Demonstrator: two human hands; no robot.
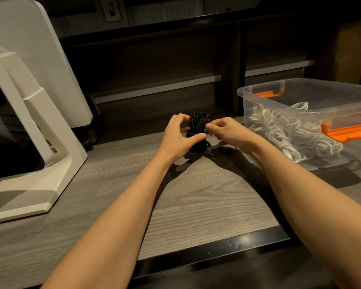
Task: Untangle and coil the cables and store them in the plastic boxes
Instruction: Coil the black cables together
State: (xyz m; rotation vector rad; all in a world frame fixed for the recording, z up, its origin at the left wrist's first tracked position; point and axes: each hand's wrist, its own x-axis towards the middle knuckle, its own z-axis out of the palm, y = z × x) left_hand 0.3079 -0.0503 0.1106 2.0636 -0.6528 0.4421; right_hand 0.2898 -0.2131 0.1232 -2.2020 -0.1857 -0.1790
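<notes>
Black cable bundle (198, 130) is held up just over the gray wood desk (196, 195), with the left hand (178, 138) and right hand (227, 132) both pinching it. Beside the right hand sits a clear plastic box (300, 94) with orange handles, and white cables (290, 132) lie coiled inside. A white machine (29, 101) stands at the left.

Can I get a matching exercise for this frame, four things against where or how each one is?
Things:
1. black cable bundle
2. white cables
3. orange latch
4. white stand

Places or states:
A. on the near rim of the clear plastic box
B. at the left on the desk
C. held between both hands
D. coiled inside the box

Pairs: 1-C, 2-D, 3-A, 4-B
</notes>
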